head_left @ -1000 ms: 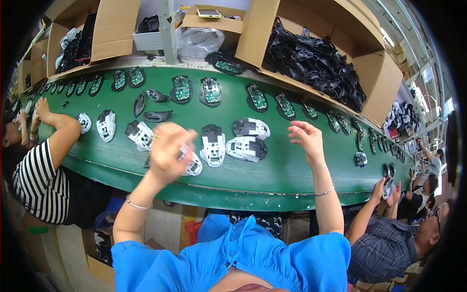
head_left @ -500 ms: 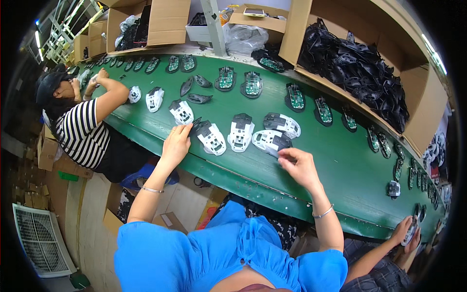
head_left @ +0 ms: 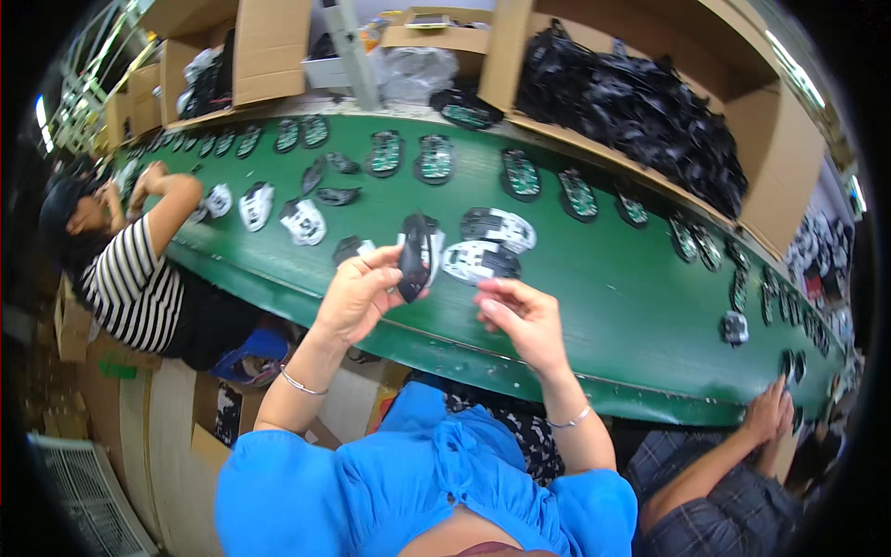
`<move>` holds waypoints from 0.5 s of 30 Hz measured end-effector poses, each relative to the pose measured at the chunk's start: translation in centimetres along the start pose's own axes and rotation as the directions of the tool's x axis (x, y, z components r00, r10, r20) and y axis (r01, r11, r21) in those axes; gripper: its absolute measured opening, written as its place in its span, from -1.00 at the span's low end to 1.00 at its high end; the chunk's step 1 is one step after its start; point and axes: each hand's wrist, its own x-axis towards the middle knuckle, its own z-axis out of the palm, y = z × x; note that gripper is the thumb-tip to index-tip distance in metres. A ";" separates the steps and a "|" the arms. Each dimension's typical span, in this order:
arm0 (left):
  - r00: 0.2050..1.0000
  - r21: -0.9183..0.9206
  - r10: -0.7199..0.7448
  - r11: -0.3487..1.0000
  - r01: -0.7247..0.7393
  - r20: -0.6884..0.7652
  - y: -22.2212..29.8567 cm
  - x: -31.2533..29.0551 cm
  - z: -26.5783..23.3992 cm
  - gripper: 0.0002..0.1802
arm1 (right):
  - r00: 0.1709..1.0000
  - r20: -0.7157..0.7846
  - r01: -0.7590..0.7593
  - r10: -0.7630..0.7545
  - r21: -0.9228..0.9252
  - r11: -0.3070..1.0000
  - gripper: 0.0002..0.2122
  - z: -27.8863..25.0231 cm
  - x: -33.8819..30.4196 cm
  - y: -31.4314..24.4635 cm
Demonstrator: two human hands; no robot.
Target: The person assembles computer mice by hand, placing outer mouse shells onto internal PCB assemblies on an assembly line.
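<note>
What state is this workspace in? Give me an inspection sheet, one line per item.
Surface: long green tabletop.
Job's things: black curved shell piece, held up; black-and-white housings and green circuit boards lie on the tabletop.
Clutter: clear plastic bag behind the tabletop; open carton of black parts to its right.
Hands: left hand grips the shell piece; right hand nearby, nothing visibly held.
Cables: nothing seen.
Surroundings: person in stripes left, person in plaid right.

The head-worn fisheye looks down from close above the blue blouse point(head_left: 357, 478). It faces across the green workbench point(head_left: 617, 302) toward far cardboard boxes point(head_left: 787, 167).
</note>
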 end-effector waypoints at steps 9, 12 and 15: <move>0.741 0.717 0.060 0.213 -0.664 0.669 -6.0 4.5 6.2 -0.77 | 0.868 0.272 0.387 -0.414 -0.894 0.225 -0.66 -3.4 -2.5 -2.1; 0.690 0.650 0.127 0.251 -0.718 0.713 -6.4 4.4 5.9 -0.59 | 0.857 0.212 0.359 -0.469 -0.899 0.249 -0.75 -3.9 -3.2 -0.5; 0.618 0.637 0.304 0.048 -0.770 0.725 -5.5 7.0 5.6 -0.39 | 0.879 -0.006 0.195 -0.476 -0.908 0.371 -0.86 -6.3 -3.6 0.6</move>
